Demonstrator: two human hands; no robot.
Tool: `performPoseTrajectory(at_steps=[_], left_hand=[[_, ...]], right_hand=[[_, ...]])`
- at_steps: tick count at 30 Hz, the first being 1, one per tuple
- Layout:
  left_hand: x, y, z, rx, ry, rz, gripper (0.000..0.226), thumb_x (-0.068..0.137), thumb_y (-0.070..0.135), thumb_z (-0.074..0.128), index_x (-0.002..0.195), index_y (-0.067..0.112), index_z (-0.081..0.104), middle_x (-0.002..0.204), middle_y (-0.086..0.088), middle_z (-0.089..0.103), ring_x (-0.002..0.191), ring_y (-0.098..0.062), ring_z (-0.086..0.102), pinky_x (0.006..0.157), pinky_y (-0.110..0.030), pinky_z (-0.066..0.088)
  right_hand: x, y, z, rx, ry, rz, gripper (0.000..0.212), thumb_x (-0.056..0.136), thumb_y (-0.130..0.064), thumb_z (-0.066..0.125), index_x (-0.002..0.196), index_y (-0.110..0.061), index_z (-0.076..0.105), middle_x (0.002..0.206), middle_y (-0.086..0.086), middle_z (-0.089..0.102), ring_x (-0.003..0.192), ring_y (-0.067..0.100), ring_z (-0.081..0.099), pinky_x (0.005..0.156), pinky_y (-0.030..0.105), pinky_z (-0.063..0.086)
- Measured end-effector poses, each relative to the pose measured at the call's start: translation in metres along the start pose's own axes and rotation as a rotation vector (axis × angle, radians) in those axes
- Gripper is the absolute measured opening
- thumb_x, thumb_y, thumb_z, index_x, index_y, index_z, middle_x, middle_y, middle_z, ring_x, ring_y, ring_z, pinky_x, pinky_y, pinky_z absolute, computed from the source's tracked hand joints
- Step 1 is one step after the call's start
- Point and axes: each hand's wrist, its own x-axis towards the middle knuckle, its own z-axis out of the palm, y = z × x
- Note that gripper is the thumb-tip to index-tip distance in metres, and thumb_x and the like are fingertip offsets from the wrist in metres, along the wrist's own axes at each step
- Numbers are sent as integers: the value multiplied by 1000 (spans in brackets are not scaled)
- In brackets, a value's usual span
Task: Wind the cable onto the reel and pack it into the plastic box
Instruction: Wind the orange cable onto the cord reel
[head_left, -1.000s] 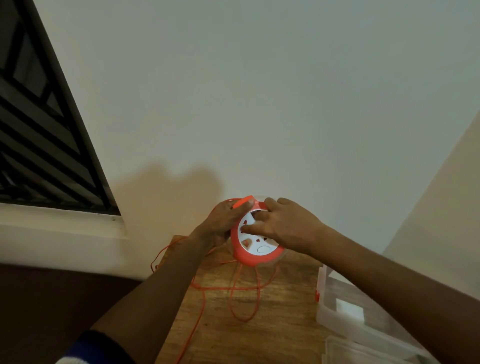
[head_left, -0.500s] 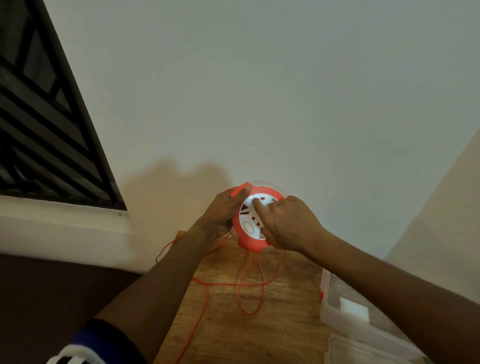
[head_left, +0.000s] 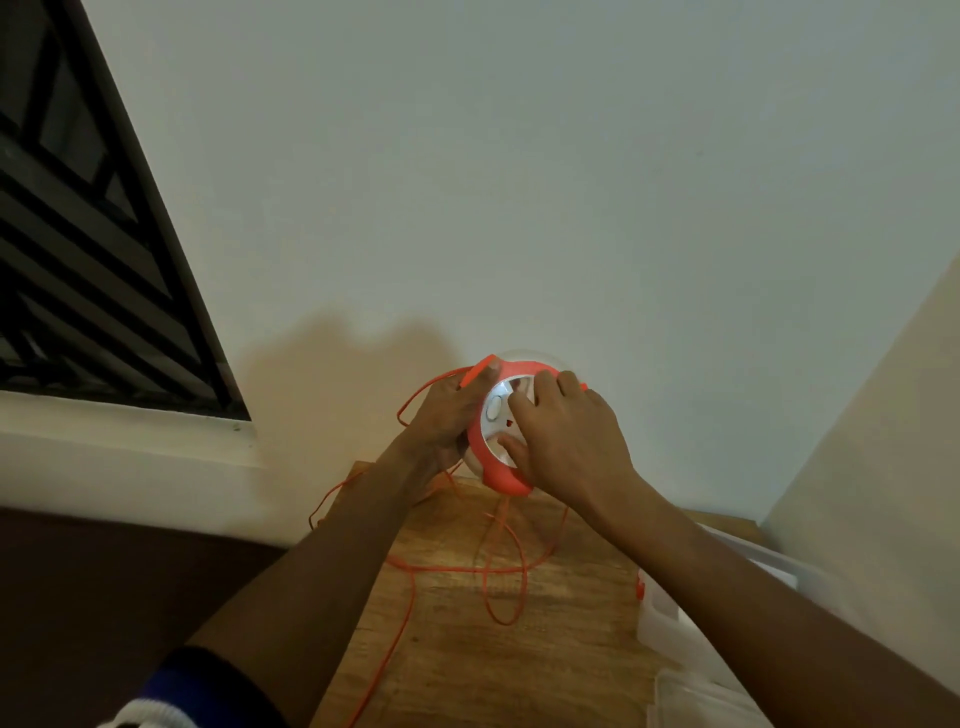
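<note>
Currently we see both hands on the reel (head_left: 497, 470) — orange rim, white socket face — held up over the far end of the wooden table (head_left: 519, 649), close to the wall. Left hand (head_left: 447, 415) grips the reel's left side, fingers curled round the rim near the orange handle tab. Right hand (head_left: 563, 441) lies over the white face, fingertips and thumb pressing it, fingers bent against the face. Reel is tilted, face toward the camera. Cable (head_left: 493, 571) is orange and mostly unwound — it hangs from the reel in loose loops on the tabletop, one strand trailing toward the near edge, another arcing off to the left of the left hand. Plastic box (head_left: 670, 618) sits at the table's right side, clear, partly behind the right forearm.
</note>
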Motion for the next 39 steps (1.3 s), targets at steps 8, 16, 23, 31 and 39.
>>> performPoseTrajectory(at_steps=[8,16,23,31,39], left_hand=[[-5,-1,4,75,-67,36,32,98,44,59,113,19,72,114,-16,76,96,-31,75,80,-41,64],[-4,2,11,51,18,39,40,99,44,58,126,16,66,112,-10,78,97,-33,76,82,-45,64],[-3,3,17,9,30,5,35,100,42,58,124,18,66,116,-12,75,101,-34,74,85,-43,64],[-3,11,5,9,-18,-14,48,101,42,54,137,10,59,125,-20,70,106,-41,70,84,-44,63],[-5,6,11,42,-40,16,40,97,44,59,124,15,67,117,-17,74,100,-36,74,86,-45,63]], right_hand=[[4,-1,3,25,-53,-64,74,75,-46,74,133,-14,42,113,14,68,97,34,65,81,46,54],[23,16,10,133,62,287,55,84,-62,46,114,-16,50,79,2,70,54,20,62,50,26,45],[18,16,2,149,68,208,38,84,-40,61,113,-16,60,92,4,72,70,24,67,62,35,56],[6,23,-10,81,-80,-161,65,73,-43,77,129,-20,54,128,5,63,112,32,57,87,47,54],[14,15,1,49,200,-3,59,67,-52,76,108,-12,60,76,7,73,56,27,67,55,38,55]])
